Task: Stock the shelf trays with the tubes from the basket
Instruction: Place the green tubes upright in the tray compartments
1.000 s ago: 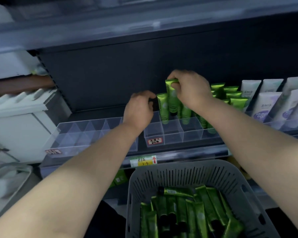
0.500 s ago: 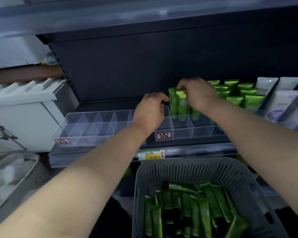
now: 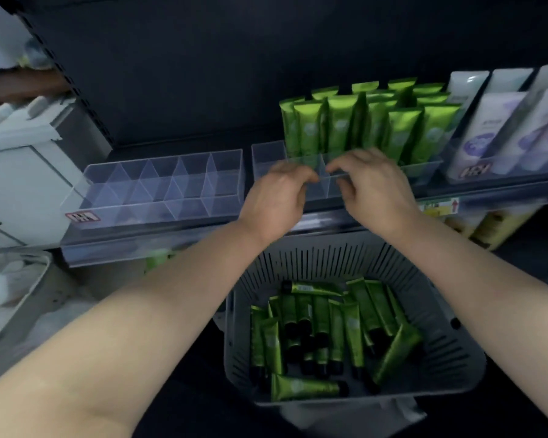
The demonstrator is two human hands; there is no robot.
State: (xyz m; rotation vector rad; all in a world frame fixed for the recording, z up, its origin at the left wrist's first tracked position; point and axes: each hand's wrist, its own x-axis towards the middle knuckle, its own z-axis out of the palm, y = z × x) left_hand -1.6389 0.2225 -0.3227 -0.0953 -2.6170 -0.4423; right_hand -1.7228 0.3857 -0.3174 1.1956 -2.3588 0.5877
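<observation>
Several green tubes (image 3: 361, 128) stand upright in the back cells of a clear divided tray (image 3: 268, 156) on the shelf. Its front cells and leftmost cell hold nothing. My left hand (image 3: 276, 200) hovers before the tray's front edge, fingers curled closed around nothing. My right hand (image 3: 372, 188) is beside it, just over the front cells, fingers bent and apart, holding nothing. Below both hands sits a grey slotted basket (image 3: 329, 257) with several more green tubes (image 3: 320, 324) lying in it.
A second clear divided tray (image 3: 162, 184) sits to the left with nothing in it. White and purple tubes (image 3: 500, 128) fill trays at the right. A white cabinet (image 3: 19, 172) and a pale bin (image 3: 13, 279) stand at the left. The shelf's front rail carries a price label (image 3: 440, 207).
My right hand has let go of the green tube, which now stands in the tray. Both hands have drawn back and down to the tray's front edge. The view has tilted downward.
</observation>
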